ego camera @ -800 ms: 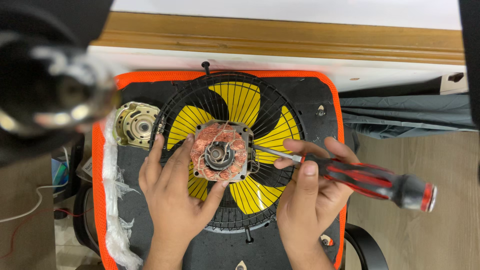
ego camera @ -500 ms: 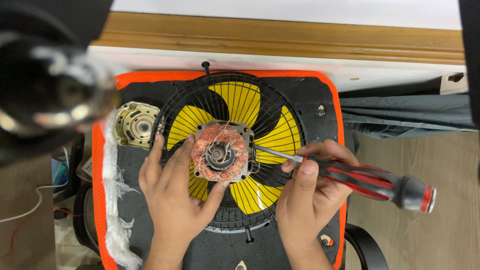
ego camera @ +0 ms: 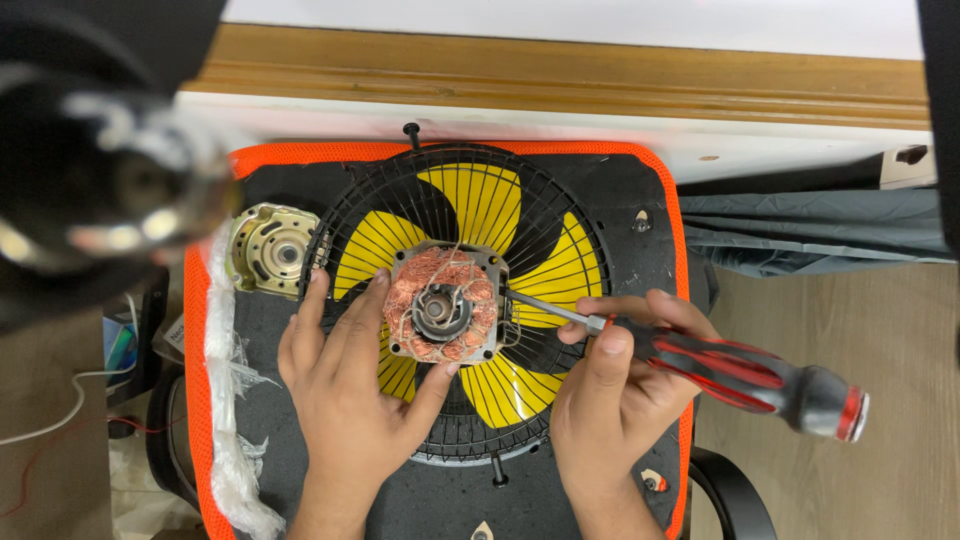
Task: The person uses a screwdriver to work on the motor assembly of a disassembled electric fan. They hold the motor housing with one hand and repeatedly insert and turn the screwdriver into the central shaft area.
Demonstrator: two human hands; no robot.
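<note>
On black seat (ego camera: 610, 210), fingers (ego camera: 600, 355) around screwdriver (ego camera: 740, 370).

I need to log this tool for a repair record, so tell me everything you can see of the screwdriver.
The screwdriver has a thick red-and-black grip with a red ring near its butt and a slim bare metal shaft. It lies nearly level, butt to the right, slightly lower. The right hand wraps the grip's front. The tip meets the right edge of the copper-wound motor, which the left hand steadies.

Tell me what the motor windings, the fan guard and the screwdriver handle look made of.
Motor windings: likely copper wire, reddish-orange, shiny strands. Fan guard: seemingly black-coated metal wire, thin radial spokes. Screwdriver handle: probably plastic with rubbery grip, glossy red and black.
</note>
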